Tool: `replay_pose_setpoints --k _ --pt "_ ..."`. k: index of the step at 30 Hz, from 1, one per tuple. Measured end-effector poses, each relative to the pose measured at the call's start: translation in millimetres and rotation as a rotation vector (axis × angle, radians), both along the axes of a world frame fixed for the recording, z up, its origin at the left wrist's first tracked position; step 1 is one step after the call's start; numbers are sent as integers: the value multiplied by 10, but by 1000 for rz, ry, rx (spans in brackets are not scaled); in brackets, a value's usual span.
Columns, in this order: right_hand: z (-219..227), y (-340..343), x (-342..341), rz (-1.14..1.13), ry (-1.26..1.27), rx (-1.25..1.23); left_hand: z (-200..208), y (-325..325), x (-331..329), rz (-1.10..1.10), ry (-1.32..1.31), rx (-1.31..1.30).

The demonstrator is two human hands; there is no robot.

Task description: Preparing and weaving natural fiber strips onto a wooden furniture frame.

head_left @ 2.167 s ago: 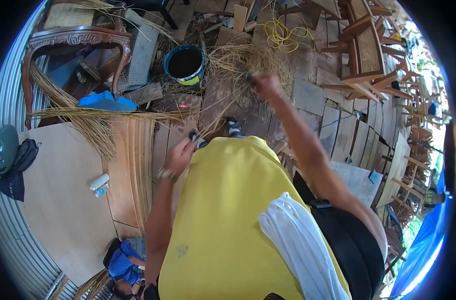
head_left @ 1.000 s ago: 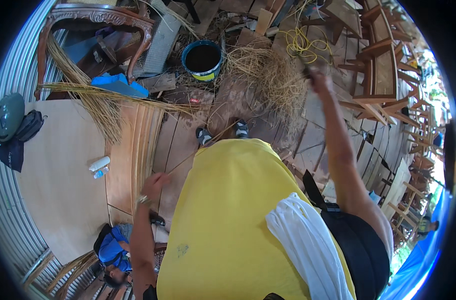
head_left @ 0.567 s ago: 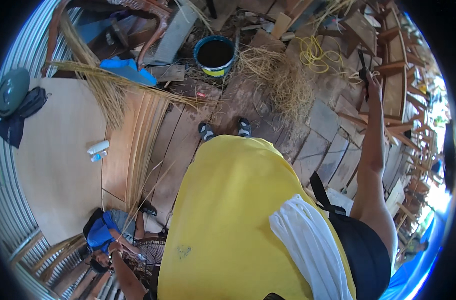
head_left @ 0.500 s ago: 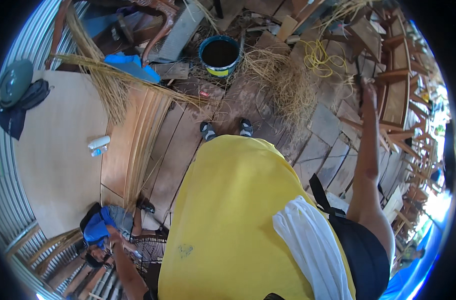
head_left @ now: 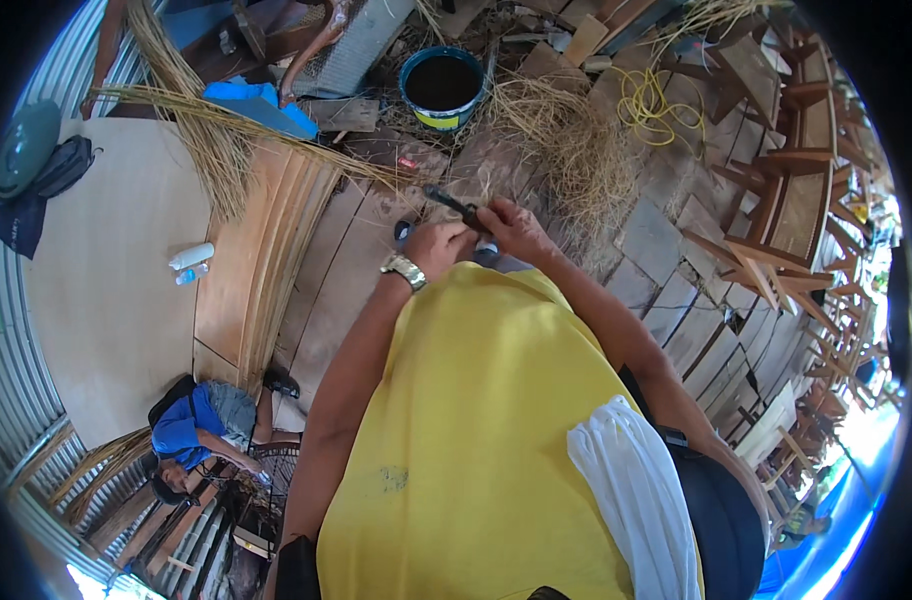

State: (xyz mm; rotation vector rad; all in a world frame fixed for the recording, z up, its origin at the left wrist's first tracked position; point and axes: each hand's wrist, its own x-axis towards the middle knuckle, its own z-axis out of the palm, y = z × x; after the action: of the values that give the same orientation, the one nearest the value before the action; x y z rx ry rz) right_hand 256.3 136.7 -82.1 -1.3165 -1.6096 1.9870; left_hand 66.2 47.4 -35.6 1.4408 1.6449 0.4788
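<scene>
My two hands meet in front of my chest, above the plank floor. My right hand (head_left: pixel 513 226) is closed on a slim dark tool (head_left: pixel 450 203) that points up and to the left. My left hand (head_left: pixel 438 244), with a metal watch on its wrist, is closed right beside it, pinching a thin pale rattan strand (head_left: pixel 484 186) against the tool. The fingers hide where the strand and the tool meet. My yellow shirt fills the lower middle of the view.
A blue bucket (head_left: pixel 441 86) stands ahead, with a heap of loose fibre (head_left: pixel 576 150) and a yellow cord (head_left: pixel 656 105) to its right. Wooden chairs (head_left: pixel 776 200) are stacked at the right. At the left lie a round board (head_left: pixel 106 290), a white bottle (head_left: pixel 191 257) and a rattan bundle (head_left: pixel 206 130). A person in blue (head_left: pixel 191 430) crouches at the lower left.
My arms were spread wide, the right hand far out to the upper right and the left low at my side. Both hands have now come together in front of my chest.
</scene>
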Motion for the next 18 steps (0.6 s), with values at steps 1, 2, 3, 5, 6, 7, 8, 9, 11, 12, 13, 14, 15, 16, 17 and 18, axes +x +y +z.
replay_pose_setpoints --k 1,2,3,5,6,7,8,9,11,12,13,14,15,16,17,18 --pt "-91 -6 74 121 -19 219 110 39 -61 26 -68 49" --pt "-165 49 209 121 -19 215 165 31 -204 -3 -8 -87" --pt "-250 157 453 96 -161 175 208 -17 -385 -31 54 -225" --pt "-414 450 1095 66 -422 125 307 -178 -780 8 102 -191" --pt "-500 639 1484 76 -534 117 352 -300 -1025 35 91 -182" --pt "-714 766 1937 49 -628 327 401 -395 -1276 60 82 -167" --pt "-859 891 2408 44 -689 389 539 -433 -1473 95 108 -224" --pt "-981 997 2896 30 -758 449 692 -446 -1656 122 130 -284" --pt "-1451 1145 4204 91 -919 1003 771 -435 -2091 161 117 -182" --pt "-1016 1288 3789 -409 -565 366 1026 -487 -2194 260 237 -116" --pt "-496 1291 3666 -610 -505 103 1241 -363 -2277 316 321 -20" --pt "-247 1311 3558 -641 -508 103 1283 -258 -2471 350 353 63" --pt "-79 1333 3458 -741 -378 81 1312 -152 -2695 390 382 146" --pt "9 1290 3430 -844 -252 62 1387 43 -2871 505 463 252" --pt "-80 1258 3459 -809 -312 95 1481 277 -3067 616 534 360" --pt "-213 1267 3433 -766 -368 89 1598 403 -3465 714 460 509"
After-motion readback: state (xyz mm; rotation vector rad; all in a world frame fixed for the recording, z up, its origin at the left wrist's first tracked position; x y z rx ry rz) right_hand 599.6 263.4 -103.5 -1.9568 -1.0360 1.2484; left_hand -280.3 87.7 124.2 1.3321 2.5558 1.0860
